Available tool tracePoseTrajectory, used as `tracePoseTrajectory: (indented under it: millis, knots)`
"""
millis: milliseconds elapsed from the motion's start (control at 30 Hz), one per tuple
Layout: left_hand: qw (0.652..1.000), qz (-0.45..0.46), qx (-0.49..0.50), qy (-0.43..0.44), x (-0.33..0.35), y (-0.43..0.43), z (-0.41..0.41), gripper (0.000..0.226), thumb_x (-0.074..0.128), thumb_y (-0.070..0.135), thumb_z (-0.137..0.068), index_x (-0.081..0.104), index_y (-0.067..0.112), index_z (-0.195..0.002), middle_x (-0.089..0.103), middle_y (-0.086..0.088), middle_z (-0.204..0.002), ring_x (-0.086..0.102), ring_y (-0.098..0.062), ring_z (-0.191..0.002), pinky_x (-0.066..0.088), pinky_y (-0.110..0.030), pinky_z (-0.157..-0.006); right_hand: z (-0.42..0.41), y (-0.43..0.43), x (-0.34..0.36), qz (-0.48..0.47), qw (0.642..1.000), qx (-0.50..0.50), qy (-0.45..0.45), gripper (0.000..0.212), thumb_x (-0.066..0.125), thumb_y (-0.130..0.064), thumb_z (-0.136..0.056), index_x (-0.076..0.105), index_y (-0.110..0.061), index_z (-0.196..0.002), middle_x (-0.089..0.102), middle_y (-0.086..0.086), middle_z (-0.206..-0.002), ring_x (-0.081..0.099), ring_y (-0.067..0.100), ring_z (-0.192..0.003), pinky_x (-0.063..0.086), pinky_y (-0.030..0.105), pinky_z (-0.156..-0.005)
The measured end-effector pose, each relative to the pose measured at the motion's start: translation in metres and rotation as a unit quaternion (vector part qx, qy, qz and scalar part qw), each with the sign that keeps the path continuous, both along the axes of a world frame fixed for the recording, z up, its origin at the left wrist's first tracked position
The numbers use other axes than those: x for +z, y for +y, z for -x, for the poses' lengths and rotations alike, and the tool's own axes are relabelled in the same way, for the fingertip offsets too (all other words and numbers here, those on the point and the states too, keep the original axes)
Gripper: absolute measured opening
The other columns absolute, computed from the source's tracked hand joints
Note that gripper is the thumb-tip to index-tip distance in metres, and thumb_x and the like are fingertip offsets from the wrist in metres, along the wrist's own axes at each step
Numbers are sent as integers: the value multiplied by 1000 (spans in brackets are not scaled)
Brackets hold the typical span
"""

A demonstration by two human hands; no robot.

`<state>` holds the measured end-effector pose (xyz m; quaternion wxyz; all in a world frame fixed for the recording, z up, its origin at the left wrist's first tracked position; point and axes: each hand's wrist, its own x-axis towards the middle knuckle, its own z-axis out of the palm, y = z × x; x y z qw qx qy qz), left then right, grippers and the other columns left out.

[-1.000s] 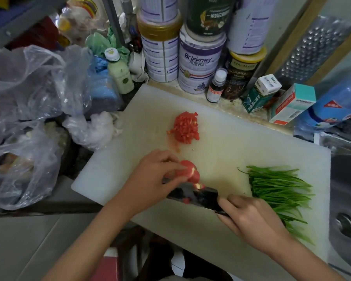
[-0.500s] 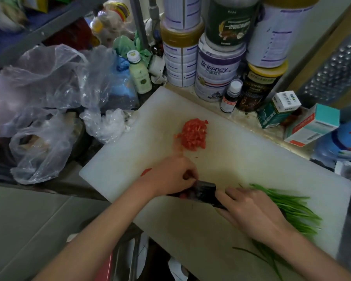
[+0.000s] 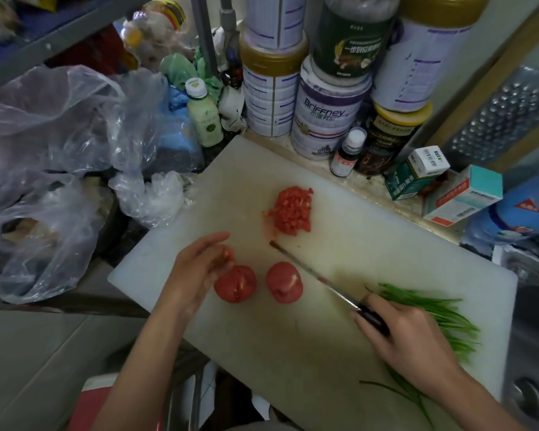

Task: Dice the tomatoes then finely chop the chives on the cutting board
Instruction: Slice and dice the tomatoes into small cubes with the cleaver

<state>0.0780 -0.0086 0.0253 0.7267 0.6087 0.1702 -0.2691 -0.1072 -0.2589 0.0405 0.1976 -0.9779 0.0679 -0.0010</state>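
On the white cutting board (image 3: 339,353) lie two tomato halves, cut side up: one (image 3: 235,284) beside my left hand (image 3: 196,269), the other (image 3: 284,283) just right of it. A pile of diced tomato (image 3: 293,211) sits further back. My left hand hovers with relaxed fingers by the left half, and a small red bit shows at its fingertips. My right hand (image 3: 408,340) grips the black handle of a knife (image 3: 318,279), whose blade points up-left between the halves and the pile. A bunch of green chives (image 3: 433,312) lies at the board's right, partly under my right wrist.
Tins (image 3: 324,119), small bottles (image 3: 346,152) and cartons (image 3: 464,195) crowd the board's far edge. Plastic bags (image 3: 53,144) lie to the left. A metal sink (image 3: 532,353) borders the board's right. A grater (image 3: 507,116) leans at the back right.
The tomato now lies in two separate halves. My left hand has lifted off it and moved left. My right hand has drawn the knife back to the right, the blade now free of the tomato.
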Motion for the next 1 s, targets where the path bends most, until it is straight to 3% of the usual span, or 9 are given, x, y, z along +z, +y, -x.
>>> tracePoseTrajectory:
  millis: [167,267,333,400,533,600,667,867,1000]
  knots:
    - [997,-58,15,58,-12,-29,20,36,27,-10,-85,60,0,-95,50,-2,-51,46,-13,-48,40,-20,-43,0,9,-6,-147,984,-93,24,22,59,-39,-86,50,-24,-71,46,1,-51,39,5,-41,28,16,-42]
    - [969,-213,-107,-66,-16,-44,46,29,41,13,-100,59,16,-77,52,2,-62,48,-16,-58,35,-28,-56,-6,8,-9,-174,979,-101,34,23,59,-38,-86,54,-20,-72,50,4,-58,37,6,-41,26,18,-42]
    - [850,-422,-226,-220,-21,-51,70,30,53,40,-97,56,21,-75,57,4,-72,49,-15,-60,33,-27,-53,-9,5,-12,-186,977,-99,36,26,55,-44,-85,53,-21,-72,50,5,-58,38,7,-41,26,20,-42]
    - [723,-543,-282,-321,-23,-59,90,41,59,56,-88,62,16,-78,61,1,-73,48,-15,-51,21,-22,-45,-10,0,-16,-188,977,-93,39,29,52,-48,-84,53,-22,-72,49,7,-56,41,14,-43,27,21,-42]
    - [662,-623,-368,-196,-22,-83,102,69,25,74,-92,50,15,-119,65,-1,-107,67,-20,-93,34,-29,-62,-15,-12,-22,-198,976,-76,56,27,51,-49,-84,53,-24,-74,49,7,-55,45,17,-47,29,21,-42]
    - [658,-645,-348,-172,-29,-93,101,84,24,78,-88,36,12,-139,59,-3,-122,66,-21,-100,39,-30,-66,-19,-19,-26,-209,973,-66,65,25,52,-47,-85,55,-24,-76,51,5,-55,47,16,-48,31,23,-42]
    - [692,-632,-300,-176,-38,-99,96,90,34,76,-88,25,8,-147,52,-7,-134,65,-24,-103,45,-31,-71,-22,-25,-29,-221,971,-55,73,24,50,-48,-85,56,-26,-78,51,4,-55,48,16,-48,32,23,-42]
    - [803,-474,-254,-257,-57,-92,68,71,70,47,-86,42,20,-145,55,-4,-136,60,-27,-114,47,-35,-91,-25,-35,-32,-280,954,-37,98,29,44,-55,-82,57,-30,-82,52,5,-56,46,13,-44,36,34,-41]
    - [817,-416,-276,-290,-65,-83,61,78,74,44,-83,39,22,-149,56,-5,-136,56,-22,-121,42,-28,-99,-19,-34,-27,-395,910,-49,117,17,43,-47,-88,54,-37,-79,47,9,-53,40,18,-42,30,38,-38]
